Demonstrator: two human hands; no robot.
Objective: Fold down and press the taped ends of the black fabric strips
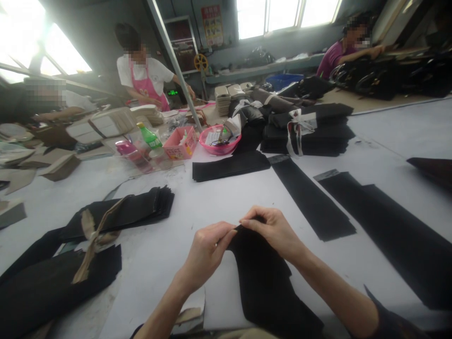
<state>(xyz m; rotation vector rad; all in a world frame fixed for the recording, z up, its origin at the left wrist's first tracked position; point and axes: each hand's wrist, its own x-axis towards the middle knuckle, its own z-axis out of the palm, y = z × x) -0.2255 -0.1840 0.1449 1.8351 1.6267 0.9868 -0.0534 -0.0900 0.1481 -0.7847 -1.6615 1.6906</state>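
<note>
"Where's the black piece (263,278) from where you're standing?"

"Right in front of the person at the worktop (169,263), between the two forearms. Take twelve as straight ahead of them: it runs from the fingers back toward five o'clock, almost to the near edge."

"So the fingers have the far end?"

"Yes, its narrow top. The left hand (208,247) pinches the edge from the eight o'clock side, and the right hand (277,230) pinches it from about four, the two sets of fingertips nearly meeting."

"Any gap in either grip?"

"None I can see. Both are closed on that edge, though I can't tell whether it's folded under there."

"Which arm is nearer the rest of it?"

"The right, I'd say. The long axis slants toward that forearm, and there's bare white surface between the piece and the left one."

"What's lying about?"

"A black strip (312,200) at one o'clock from the hands, just beyond the right one, slanting the same way. A wider dark strip (388,230) at three, further off. A flat black stack (231,168) at twelve, with a pink basket (219,151) behind it."

"And on the other side?"

"A tied black bundle (137,209) at ten, well apart from the left hand. Past that, around eleven, someone in a pink apron (144,87) stands working."
</note>
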